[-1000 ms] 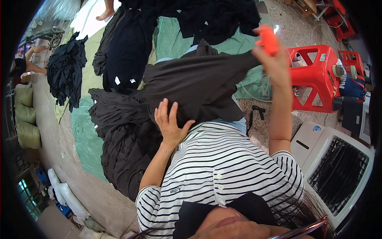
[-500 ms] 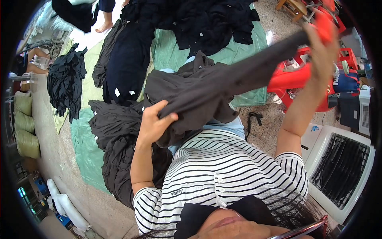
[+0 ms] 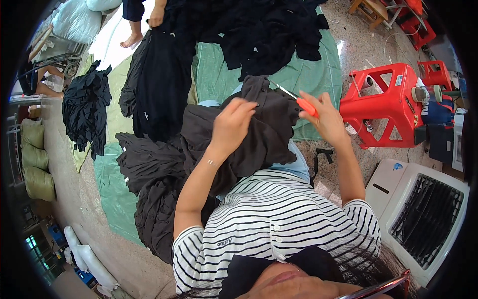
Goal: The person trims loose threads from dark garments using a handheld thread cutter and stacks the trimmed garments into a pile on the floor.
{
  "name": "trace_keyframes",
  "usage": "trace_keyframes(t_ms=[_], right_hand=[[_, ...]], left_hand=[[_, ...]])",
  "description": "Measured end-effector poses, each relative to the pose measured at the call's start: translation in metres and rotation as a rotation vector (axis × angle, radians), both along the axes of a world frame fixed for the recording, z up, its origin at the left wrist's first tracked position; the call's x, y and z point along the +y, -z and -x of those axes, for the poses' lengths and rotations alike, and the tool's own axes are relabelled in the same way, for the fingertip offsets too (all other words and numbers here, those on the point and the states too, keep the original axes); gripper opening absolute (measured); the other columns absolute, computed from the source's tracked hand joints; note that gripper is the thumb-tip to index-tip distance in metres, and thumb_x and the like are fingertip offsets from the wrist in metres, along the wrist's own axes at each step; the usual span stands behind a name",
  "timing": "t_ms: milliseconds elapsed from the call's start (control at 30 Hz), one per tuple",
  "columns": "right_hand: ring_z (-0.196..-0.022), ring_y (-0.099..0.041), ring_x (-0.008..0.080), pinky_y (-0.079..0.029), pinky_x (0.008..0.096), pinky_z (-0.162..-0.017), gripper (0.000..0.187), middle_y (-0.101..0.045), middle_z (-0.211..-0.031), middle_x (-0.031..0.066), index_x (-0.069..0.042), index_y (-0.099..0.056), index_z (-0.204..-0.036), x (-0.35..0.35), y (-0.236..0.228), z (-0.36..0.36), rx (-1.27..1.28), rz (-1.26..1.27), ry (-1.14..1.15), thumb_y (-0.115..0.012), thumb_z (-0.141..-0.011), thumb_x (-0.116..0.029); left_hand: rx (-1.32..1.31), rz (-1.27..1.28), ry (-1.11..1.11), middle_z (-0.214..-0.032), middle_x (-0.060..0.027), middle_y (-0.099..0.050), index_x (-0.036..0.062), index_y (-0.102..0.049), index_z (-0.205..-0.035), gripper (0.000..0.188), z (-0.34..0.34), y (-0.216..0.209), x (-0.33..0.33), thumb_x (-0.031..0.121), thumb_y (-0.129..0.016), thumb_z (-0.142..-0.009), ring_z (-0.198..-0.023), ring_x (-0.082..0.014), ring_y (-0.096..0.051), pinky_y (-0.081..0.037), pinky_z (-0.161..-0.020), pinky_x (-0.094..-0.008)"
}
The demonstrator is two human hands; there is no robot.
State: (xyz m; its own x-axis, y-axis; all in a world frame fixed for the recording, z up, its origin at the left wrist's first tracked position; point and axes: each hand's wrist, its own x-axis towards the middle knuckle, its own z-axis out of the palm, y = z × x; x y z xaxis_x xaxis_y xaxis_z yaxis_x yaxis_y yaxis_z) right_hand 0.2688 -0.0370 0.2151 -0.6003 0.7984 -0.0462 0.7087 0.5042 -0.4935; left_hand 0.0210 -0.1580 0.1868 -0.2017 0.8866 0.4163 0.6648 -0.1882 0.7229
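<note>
A dark grey-brown garment (image 3: 269, 139) with a collar and small dark buttons lies bunched across my lap. My left hand (image 3: 231, 124) is over its upper part, thumb and fingers pinched on the cloth near a button. My right hand (image 3: 326, 122) grips a slim tool with an orange-red handle (image 3: 307, 107) and a narrow metal blade. The blade points up and left over the garment's far edge, close to the collar. Whether the blade touches the cloth I cannot tell.
Dark garments lie piled beside me on the left (image 3: 154, 199) and ahead (image 3: 274, 40) on green sheeting (image 3: 318, 74). A red plastic stool (image 3: 383, 107) and a white air cooler (image 3: 418, 214) stand at right. Another person's bare foot (image 3: 131, 40) and hand (image 3: 156, 17) show at far left.
The garment's stretched-out part has dropped back into my lap. My right hand has come down and left with the tool; my left hand has moved up and right to near the collar.
</note>
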Motion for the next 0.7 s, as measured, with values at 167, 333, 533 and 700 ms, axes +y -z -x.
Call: trace_keyframes(t_ms=[167, 333, 533, 700], right_hand=[[-0.078, -0.064, 0.0360, -0.047, 0.0430, -0.065, 0.036, -0.065, -0.085, 0.0164, -0.010, -0.063, -0.109, -0.027, -0.029, -0.021, 0.000, 0.025, -0.040, -0.070, -0.087, -0.037], [-0.066, -0.063, 0.0362, -0.047, 0.0442, -0.058, 0.036, -0.064, -0.071, 0.0149, -0.007, -0.061, -0.091, -0.037, -0.043, -0.016, -0.117, -0.029, -0.086, -0.071, -0.085, -0.041], [-0.058, -0.062, 0.0367, -0.046, 0.0448, -0.050, 0.043, -0.063, -0.064, 0.0145, -0.006, -0.056, -0.085, -0.032, -0.031, -0.011, -0.118, -0.072, -0.119, -0.068, -0.086, -0.047], [-0.059, -0.063, 0.0379, -0.047, 0.0476, -0.052, 0.044, -0.063, -0.064, 0.0153, -0.006, -0.056, -0.086, -0.014, -0.025, -0.017, -0.145, -0.129, -0.013, -0.067, -0.087, -0.049]], left_hand=[[0.042, 0.335, 0.164, -0.084, -0.0100, -0.059, 0.0049, -0.070, -0.102, 0.023, 0.012, 0.029, 0.034, 0.006, -0.070, -0.079, -0.077, -0.0273, -0.063, -0.051, -0.072, -0.0359], [-0.196, 0.415, 0.089, -0.078, -0.0111, -0.064, 0.0020, -0.072, -0.093, 0.017, 0.004, 0.033, 0.039, 0.005, -0.066, -0.076, -0.070, -0.0243, -0.066, -0.053, -0.068, -0.0338], [-0.171, 0.375, 0.063, -0.081, -0.0091, -0.068, -0.0005, -0.073, -0.091, 0.013, 0.003, 0.041, 0.039, 0.004, -0.069, -0.080, -0.068, -0.0149, -0.067, -0.053, -0.065, -0.0257], [-0.070, 0.353, 0.111, -0.083, -0.0139, -0.065, 0.0041, -0.071, -0.095, 0.016, 0.011, 0.036, 0.077, 0.010, -0.065, -0.081, -0.083, -0.0331, -0.066, -0.054, -0.075, -0.0393]])
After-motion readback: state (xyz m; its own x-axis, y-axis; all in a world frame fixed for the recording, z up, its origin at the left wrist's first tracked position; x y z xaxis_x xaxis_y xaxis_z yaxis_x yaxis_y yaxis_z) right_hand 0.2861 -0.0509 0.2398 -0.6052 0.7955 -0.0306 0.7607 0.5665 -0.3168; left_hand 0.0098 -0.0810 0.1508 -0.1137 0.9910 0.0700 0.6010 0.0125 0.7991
